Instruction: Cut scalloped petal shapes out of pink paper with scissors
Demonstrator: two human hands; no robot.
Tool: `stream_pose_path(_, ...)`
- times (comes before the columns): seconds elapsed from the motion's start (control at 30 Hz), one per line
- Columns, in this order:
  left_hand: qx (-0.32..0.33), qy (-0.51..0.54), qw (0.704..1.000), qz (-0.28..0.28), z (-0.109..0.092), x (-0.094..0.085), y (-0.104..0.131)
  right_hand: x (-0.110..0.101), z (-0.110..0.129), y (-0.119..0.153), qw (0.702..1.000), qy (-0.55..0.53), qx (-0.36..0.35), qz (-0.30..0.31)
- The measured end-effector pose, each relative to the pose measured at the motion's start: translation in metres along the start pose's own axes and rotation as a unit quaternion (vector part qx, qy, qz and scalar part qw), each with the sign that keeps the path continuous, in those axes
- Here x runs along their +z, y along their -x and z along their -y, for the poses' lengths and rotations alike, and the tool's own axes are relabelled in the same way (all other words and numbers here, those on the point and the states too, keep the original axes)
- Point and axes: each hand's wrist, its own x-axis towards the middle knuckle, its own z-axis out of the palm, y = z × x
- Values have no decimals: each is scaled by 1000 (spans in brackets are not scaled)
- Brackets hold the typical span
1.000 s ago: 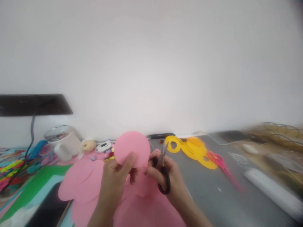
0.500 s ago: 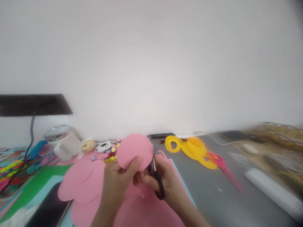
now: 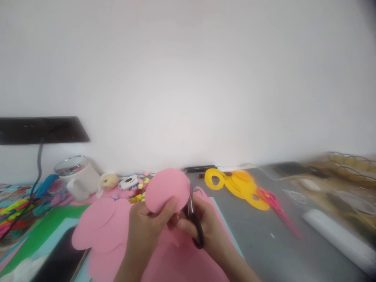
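My left hand (image 3: 149, 225) pinches a round pink paper disc (image 3: 167, 190) by its lower edge, thumb on top. Black-handled scissors (image 3: 196, 223) are gripped in my right hand (image 3: 205, 225), their metal blades upright along the disc's right edge. How far apart the blades are is too blurred to tell. Below both hands lies a large pink sheet (image 3: 182, 262). Several cut pink rounds (image 3: 102, 231) overlap one another left of my left hand.
A white mug (image 3: 84, 178) with a shiny lid, small beads (image 3: 138, 191) and a dark phone-like slab (image 3: 60, 258) are at left. Yellow paper cutouts (image 3: 241, 186), pink scissors (image 3: 277, 209) and a long white object (image 3: 337, 239) lie to the right.
The pink disc has tipped slightly and its top edge sits a little lower. Both hands have hardly moved, with the scissors still at the disc's right edge.
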Motion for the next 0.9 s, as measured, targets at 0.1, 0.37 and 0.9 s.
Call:
stream_pose_path(0.1, 8, 0, 1000, -7, 0, 0, 0, 0, -1, 0, 1000, -5, -3, 0)
stream_pose_path(0.37, 17, -6, 1000, -23, -3, 1, 1, -1, -2, -2, 1000, 7, -9, -7)
stream_pose_path(0.9, -7, -5, 999, -34, -7, 3, 3, 2, 2, -1, 999, -10, 30, -20)
